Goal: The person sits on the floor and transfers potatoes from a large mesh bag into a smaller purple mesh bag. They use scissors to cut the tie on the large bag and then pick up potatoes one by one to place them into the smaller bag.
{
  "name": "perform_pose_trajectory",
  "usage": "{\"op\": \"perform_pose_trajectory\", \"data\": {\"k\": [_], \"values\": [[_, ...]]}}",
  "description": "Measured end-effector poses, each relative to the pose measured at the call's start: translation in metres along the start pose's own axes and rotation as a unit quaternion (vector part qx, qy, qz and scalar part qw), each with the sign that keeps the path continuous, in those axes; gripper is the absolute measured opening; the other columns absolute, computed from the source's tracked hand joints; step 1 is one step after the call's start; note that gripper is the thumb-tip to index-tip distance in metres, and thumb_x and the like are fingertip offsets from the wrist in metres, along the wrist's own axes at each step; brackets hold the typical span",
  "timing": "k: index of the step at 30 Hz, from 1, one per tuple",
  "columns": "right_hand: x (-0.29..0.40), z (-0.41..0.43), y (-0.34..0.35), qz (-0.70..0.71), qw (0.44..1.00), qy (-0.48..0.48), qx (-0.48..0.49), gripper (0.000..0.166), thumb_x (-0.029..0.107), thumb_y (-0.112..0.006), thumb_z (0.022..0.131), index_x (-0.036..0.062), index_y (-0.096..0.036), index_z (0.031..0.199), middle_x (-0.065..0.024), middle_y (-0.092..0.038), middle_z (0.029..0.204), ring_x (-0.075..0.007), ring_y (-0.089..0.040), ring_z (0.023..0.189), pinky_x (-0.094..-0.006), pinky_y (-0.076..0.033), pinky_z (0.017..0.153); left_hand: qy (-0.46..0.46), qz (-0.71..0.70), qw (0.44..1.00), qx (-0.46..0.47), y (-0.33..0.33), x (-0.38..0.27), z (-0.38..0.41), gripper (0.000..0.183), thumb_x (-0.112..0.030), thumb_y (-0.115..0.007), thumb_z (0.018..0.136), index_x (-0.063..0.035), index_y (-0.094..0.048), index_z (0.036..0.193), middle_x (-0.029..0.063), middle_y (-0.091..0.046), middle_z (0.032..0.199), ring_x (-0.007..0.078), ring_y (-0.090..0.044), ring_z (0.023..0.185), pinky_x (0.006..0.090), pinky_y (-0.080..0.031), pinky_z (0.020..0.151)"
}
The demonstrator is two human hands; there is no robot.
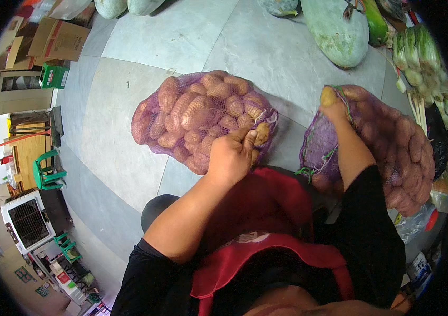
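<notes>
A purple mesh sack of potatoes (196, 118) lies on the tiled floor before me. My left hand (233, 152) is at its right end, gripping the mesh edge with thumb and fingers beside a bare potato (262, 133) at the mouth. A second purple mesh sack of potatoes (397, 146), with green cord along its open mouth, stands at my right. My right hand (334, 110) is at that mouth, its fingers on a yellowish potato (328, 96); the fingertips are mostly hidden.
Large pale green winter melons (336, 31) lie at the top right, near bundled leafy vegetables (415, 51). Cardboard boxes (58, 38), a small green box (54, 76), a green plastic chair (46, 170) and a white air cooler (30, 221) stand along the left.
</notes>
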State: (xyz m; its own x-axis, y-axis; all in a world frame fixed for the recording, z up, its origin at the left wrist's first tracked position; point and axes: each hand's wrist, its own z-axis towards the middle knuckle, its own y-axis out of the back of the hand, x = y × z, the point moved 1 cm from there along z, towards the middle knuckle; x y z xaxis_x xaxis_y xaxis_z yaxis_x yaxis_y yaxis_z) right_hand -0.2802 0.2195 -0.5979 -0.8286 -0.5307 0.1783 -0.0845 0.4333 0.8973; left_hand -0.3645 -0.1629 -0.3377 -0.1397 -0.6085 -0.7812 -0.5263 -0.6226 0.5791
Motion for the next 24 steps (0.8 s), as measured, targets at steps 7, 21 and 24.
{"op": "perform_pose_trajectory", "data": {"k": [7,21,24], "values": [[-0.002,-0.101,0.026,-0.033,0.993,0.110,-0.013,0.078,0.042,-0.081,0.055,0.0070,-0.059,0.121,-0.0183,-0.058,0.121,-0.0349,-0.047,0.124,-0.0418,-0.042,0.103,0.010,-0.005,1.000,-0.015,0.000,0.001,0.018,0.027,-0.024,-0.057,0.098,0.0006,-0.064,0.090,0.0229,-0.057,0.069,0.0286,-0.053,0.058,0.0378,-0.047,0.061],[0.056,-0.156,-0.004,-0.015,0.999,0.040,0.003,0.091,0.055,-0.080,0.058,-0.0058,-0.058,0.122,-0.0213,-0.028,0.149,-0.0353,-0.036,0.134,-0.0427,-0.037,0.108,-0.012,0.024,0.999,-0.035,-0.003,-0.009,0.015,0.029,-0.025,-0.056,0.097,-0.0004,-0.068,0.105,0.0237,-0.067,0.083,0.0346,-0.066,0.077,0.0391,-0.051,0.071],[0.055,-0.148,0.006,0.039,0.993,0.029,0.107,0.091,0.056,-0.080,0.058,-0.0066,-0.059,0.120,-0.0232,-0.042,0.141,-0.0334,-0.043,0.130,-0.0403,-0.038,0.106,-0.002,0.031,0.999,-0.044,-0.001,-0.008,0.010,0.028,-0.024,-0.055,0.097,-0.0008,-0.069,0.103,0.0262,-0.066,0.085,0.0406,-0.066,0.081,0.0409,-0.051,0.073]]}}
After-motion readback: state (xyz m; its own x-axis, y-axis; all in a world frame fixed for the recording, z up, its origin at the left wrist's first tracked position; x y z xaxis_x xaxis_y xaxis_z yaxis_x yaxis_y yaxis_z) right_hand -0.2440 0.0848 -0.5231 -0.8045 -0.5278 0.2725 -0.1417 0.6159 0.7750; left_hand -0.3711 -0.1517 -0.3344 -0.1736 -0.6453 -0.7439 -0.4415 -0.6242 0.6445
